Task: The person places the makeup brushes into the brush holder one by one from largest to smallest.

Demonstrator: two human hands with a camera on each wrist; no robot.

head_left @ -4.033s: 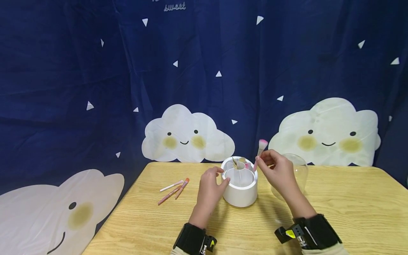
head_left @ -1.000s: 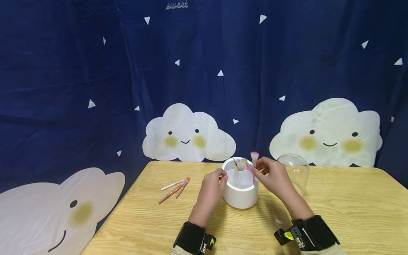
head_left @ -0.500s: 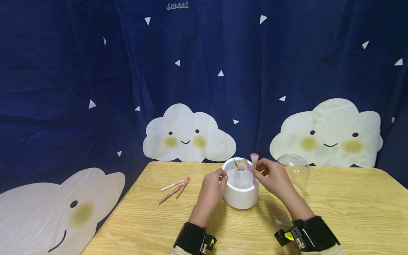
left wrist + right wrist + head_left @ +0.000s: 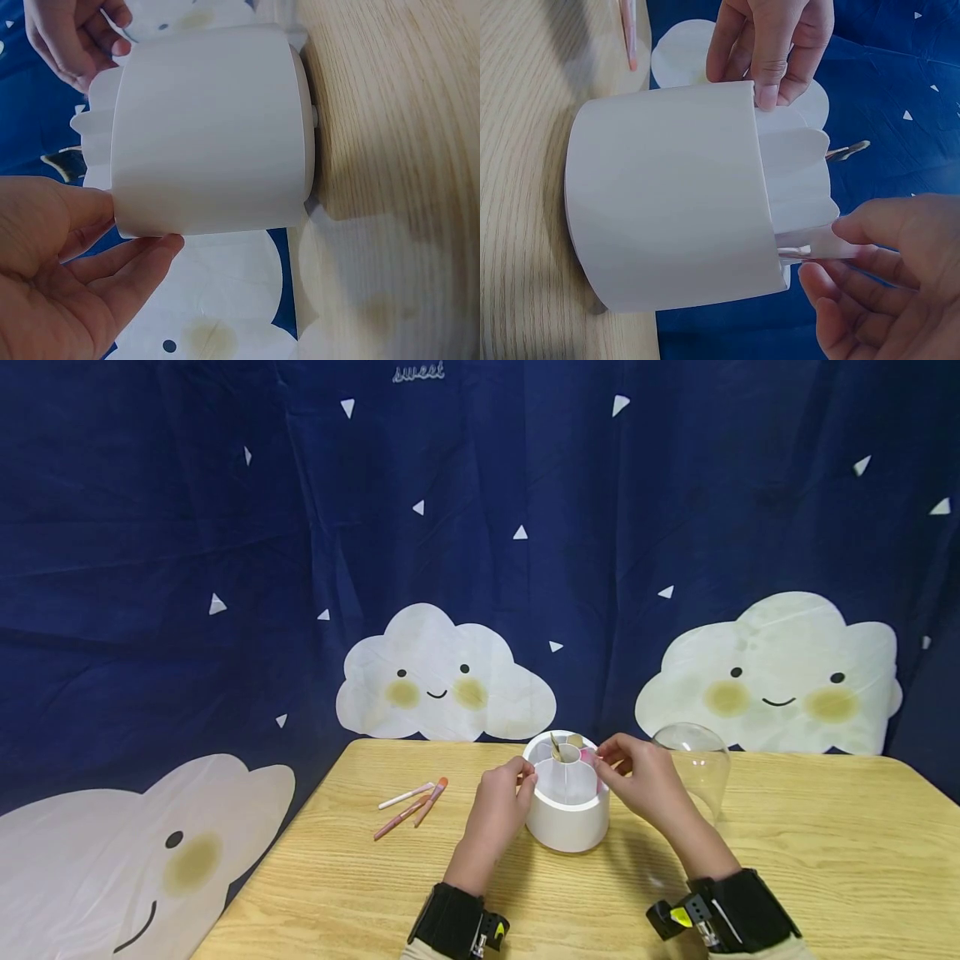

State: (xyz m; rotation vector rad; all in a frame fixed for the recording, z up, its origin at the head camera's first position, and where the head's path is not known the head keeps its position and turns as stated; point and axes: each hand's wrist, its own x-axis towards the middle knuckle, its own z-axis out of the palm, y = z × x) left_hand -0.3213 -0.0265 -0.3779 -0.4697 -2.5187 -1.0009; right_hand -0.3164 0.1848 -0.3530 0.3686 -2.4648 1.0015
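Observation:
A round white makeup brush holder with inner compartments stands upright on the table. My left hand grips its left rim, fingertips on the wall, as the left wrist view also shows. At the opposite rim, my right hand pinches a makeup brush between thumb and fingers. That brush's silver ferrule shows at the rim in the right wrist view; its handle is hidden inside the holder. A dark-tipped slender brush pokes out of the holder's centre. A tan brush head shows at the back compartments.
Three loose makeup brushes lie left of the holder: a white one, an orange-tipped one and a pinkish one. A transparent dome cover stands behind the right hand. A dark blue curtain with clouds hangs behind the table.
The pink-tipped brush came over the holder's right side, then went down; its head no longer shows above my right hand. My left fingers have drawn closer together at the rim.

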